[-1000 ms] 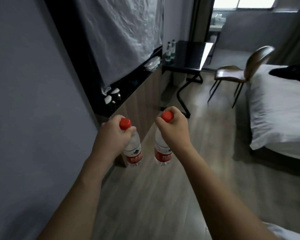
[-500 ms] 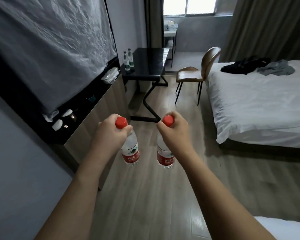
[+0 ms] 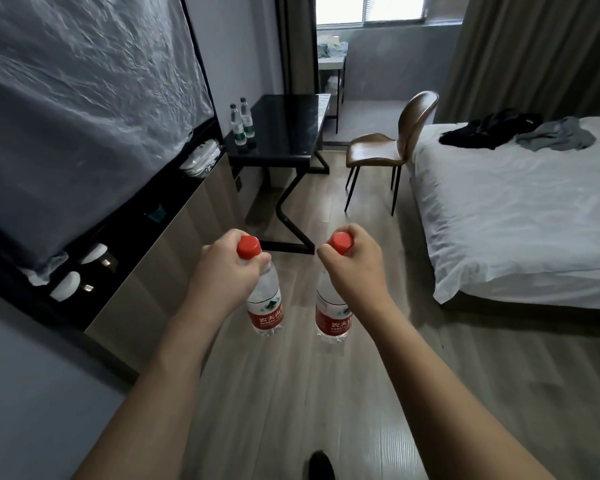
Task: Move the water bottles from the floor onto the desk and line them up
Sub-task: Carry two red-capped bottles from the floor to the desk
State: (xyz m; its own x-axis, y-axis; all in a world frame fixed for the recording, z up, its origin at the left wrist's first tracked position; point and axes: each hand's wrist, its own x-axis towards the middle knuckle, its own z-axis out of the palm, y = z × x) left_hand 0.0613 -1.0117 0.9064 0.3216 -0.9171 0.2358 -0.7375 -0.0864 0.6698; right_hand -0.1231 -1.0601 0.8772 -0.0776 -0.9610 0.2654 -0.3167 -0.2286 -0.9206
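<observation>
Left hand point(image 3: 224, 271) grips a red-capped water bottle point(image 3: 265, 303) by the neck; right hand point(image 3: 352, 271) grips a second bottle point(image 3: 331, 320) likewise, both hanging upright over the wood floor point(image 3: 291, 393). Two green-label bottles point(image 3: 242, 123) stand on the black tabletop point(image 3: 284, 126) ahead, chair point(image 3: 392, 147) and bed point(image 3: 516, 209) right.

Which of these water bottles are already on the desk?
The two green-labelled bottles at the desk's far left corner; the red-capped pair hang from the hands.

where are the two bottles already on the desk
In the head view, the two green-label bottles stand side by side at the left edge of the black desk, by the wall, well ahead of the left hand; the brown chair is to the desk's right.
</observation>
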